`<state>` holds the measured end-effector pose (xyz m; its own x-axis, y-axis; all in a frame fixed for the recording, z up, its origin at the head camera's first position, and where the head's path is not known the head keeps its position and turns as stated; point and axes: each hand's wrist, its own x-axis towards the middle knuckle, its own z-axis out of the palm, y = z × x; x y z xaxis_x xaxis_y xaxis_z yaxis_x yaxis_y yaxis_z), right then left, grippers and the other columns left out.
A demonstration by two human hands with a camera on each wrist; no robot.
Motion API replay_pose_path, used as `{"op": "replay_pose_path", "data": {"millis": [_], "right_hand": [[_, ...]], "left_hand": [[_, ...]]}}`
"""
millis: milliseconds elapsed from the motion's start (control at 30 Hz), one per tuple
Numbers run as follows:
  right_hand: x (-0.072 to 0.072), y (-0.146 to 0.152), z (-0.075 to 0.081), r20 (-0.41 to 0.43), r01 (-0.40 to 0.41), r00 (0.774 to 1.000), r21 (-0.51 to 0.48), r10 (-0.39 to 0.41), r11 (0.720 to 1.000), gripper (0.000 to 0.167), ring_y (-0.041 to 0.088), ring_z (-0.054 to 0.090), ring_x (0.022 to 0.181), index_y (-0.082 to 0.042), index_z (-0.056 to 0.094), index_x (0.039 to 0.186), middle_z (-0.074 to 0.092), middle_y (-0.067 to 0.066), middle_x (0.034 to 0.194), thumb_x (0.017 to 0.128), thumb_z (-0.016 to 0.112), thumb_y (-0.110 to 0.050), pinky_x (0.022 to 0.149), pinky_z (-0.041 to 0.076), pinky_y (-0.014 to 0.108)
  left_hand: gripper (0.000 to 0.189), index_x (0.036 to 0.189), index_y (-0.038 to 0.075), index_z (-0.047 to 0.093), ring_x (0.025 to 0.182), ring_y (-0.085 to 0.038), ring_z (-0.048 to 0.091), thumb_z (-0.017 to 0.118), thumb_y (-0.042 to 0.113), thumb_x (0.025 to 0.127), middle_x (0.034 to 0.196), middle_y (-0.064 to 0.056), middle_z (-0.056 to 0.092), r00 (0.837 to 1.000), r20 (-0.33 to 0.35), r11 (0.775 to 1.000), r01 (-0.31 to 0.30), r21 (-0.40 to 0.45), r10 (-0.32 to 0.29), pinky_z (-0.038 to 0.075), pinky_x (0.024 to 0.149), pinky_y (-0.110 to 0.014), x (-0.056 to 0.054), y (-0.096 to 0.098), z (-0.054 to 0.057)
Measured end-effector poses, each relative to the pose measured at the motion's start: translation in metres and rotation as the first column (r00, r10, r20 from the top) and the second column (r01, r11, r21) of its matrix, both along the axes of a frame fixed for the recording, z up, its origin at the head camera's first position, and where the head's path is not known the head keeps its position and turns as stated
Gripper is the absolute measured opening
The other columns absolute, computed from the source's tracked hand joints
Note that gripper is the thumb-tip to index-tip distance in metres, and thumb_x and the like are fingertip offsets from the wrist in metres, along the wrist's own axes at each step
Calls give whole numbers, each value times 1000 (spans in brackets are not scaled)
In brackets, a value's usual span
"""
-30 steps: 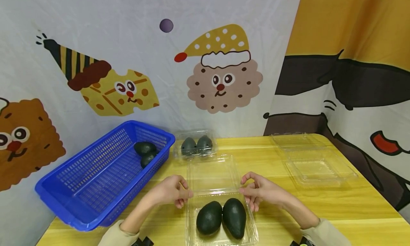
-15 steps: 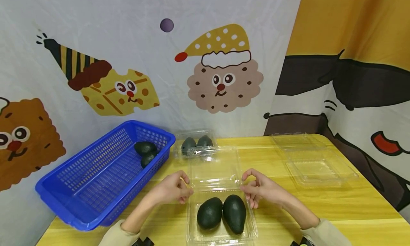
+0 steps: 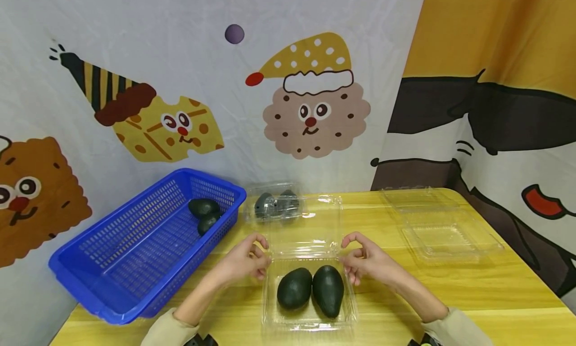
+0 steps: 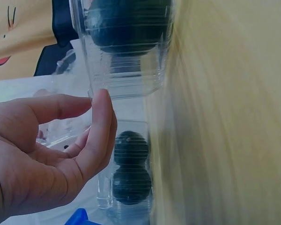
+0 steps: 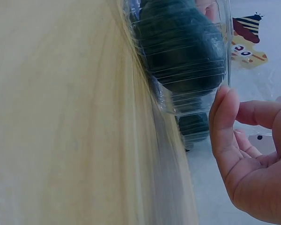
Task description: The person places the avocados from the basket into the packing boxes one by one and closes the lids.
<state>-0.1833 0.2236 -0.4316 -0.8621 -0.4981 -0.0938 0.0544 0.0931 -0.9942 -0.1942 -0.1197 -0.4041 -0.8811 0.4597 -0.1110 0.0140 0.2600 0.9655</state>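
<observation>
In the head view, a clear plastic clamshell container (image 3: 310, 327) lies unfolded in the middle of the table, its lid (image 3: 310, 233) away from the person. Two dark green avocados, a left one (image 3: 294, 288) and a right one (image 3: 328, 291), sit side by side in its base. My left hand (image 3: 245, 260) pinches the left rim near the hinge between thumb and fingers. At the opposite side, my right hand (image 3: 369, 260) pinches the rim the same way. Both wrist views show thumb and fingertips meeting right at the container's corner.
A blue plastic basket (image 3: 135, 271) on the left holds two avocados (image 3: 204, 207). Behind the lid stands a closed clear container with two avocados (image 3: 288, 201). Another open clear container (image 3: 443, 238) lies at the back right. A cartoon-printed cloth (image 3: 180, 76) hangs behind the table.
Both hands have moved the container with its avocados away from the person. Its lid now overlaps the closed container behind in the head view.
</observation>
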Motion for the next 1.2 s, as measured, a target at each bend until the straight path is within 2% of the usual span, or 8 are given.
{"op": "replay_pose_path", "data": {"millis": [333, 633, 900, 1033, 1200], "right_hand": [[0, -1, 0, -34, 32, 999, -13, -32, 999, 40, 17, 62, 60, 6, 32, 120, 61, 14, 75, 101, 63, -10, 54, 55, 28], [-2, 1, -2, -72, 29, 997, -17, -31, 999, 35, 17, 62, 61, 5, 34, 119, 60, 14, 77, 102, 60, -10, 54, 55, 30], [-3, 1, -4, -89, 43, 995, -26, -46, 999, 27, 17, 62, 62, 3, 39, 118, 60, 15, 80, 102, 58, -7, 56, 56, 31], [-3, 1, -4, -80, 57, 995, -23, -59, 998, 24, 17, 62, 62, 2, 40, 118, 60, 15, 81, 103, 57, -6, 57, 55, 31], [-2, 0, -3, -72, 96, 993, -1, -96, 995, 18, 19, 62, 64, 1, 43, 118, 58, 14, 82, 102, 50, 3, 59, 56, 31]], "left_hand": [[29, 114, -4, 41, 67, -21, 62, 61, -7, 94, 85, -17, 59, 999, 37, 996, -35, 79, 32, 60, 65, -39, -2, 3, -4], [28, 114, -2, 41, 70, -21, 63, 60, -8, 94, 85, -17, 59, 998, 39, 994, -57, 93, 54, 60, 67, -37, -3, 5, -6], [17, 107, -2, 47, 69, -21, 64, 57, -9, 96, 85, -13, 54, 998, 36, 990, -58, 126, 54, 61, 68, -38, -5, 4, -8], [14, 107, -4, 48, 71, -22, 63, 54, -11, 96, 87, -13, 53, 996, 45, 988, -85, 131, 80, 60, 70, -36, -6, 5, -9], [13, 106, -4, 52, 74, -21, 60, 52, -12, 96, 88, -12, 53, 993, 18, 987, -122, 104, 121, 60, 71, -35, -6, 5, -11]]}}
